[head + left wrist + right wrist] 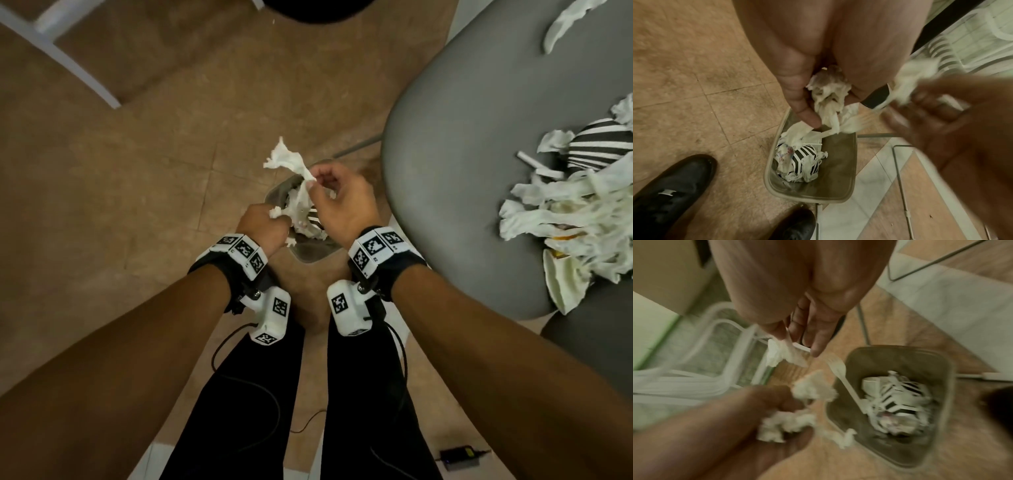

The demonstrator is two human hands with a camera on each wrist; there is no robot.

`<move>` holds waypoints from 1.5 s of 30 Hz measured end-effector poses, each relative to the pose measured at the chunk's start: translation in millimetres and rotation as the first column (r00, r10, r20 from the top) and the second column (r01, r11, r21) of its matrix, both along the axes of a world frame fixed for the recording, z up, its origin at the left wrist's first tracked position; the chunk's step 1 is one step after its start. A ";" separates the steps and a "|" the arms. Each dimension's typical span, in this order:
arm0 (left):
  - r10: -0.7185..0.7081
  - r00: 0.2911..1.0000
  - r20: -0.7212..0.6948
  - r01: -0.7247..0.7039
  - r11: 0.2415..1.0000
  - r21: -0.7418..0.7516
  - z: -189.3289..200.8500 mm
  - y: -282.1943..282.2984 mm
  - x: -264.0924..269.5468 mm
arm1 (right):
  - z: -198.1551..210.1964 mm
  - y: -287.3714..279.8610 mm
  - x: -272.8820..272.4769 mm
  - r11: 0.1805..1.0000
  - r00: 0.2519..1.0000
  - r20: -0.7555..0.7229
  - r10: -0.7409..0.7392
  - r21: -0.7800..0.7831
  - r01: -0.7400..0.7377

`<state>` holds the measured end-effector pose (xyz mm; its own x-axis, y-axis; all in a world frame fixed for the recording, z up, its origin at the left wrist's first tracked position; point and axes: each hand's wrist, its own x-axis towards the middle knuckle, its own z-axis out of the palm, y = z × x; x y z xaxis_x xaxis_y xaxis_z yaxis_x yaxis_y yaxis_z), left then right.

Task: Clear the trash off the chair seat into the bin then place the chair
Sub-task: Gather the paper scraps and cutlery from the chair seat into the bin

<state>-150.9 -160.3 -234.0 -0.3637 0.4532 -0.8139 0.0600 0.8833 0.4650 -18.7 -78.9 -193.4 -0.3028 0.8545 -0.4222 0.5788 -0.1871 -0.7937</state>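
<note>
At the lower centre of the head view we have two hands above one small bin (310, 255) on the tiled floor. Our left hand (265, 224) is curled around a wad of tissue (279, 211). Just right of it our right hand (337, 198) pinches a second crumpled tissue (286, 161) between thumb and fingertips. In the left wrist view the bin (840, 162) already holds one striped wrapper (803, 158), tissue scraps and a white plastic fork (840, 371), which leans on the rim. At the right of the head view one grey chair seat (462, 144) still carries a heap of tissue strips (561, 209), one loose strip (565, 24) at the upper right, and another striped wrapper (599, 144).
</note>
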 end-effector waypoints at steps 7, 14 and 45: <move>-0.006 1.000 -0.014 0.006 0.999 -0.051 -20.9 16.2 13.8 | -32.6 -6.5 36.6 0.854 0.832 0.275 0.482 -0.362 -0.374; -0.176 0.967 -0.183 0.165 0.984 -0.075 11.7 65.6 31.6 | 9.6 5.7 52.3 0.901 0.901 0.167 0.401 -0.251 -0.354; -0.699 0.517 -0.495 0.848 0.496 0.184 89.3 351.7 296.3 | 54.4 304.6 447.5 0.934 0.621 0.733 -0.278 0.055 0.353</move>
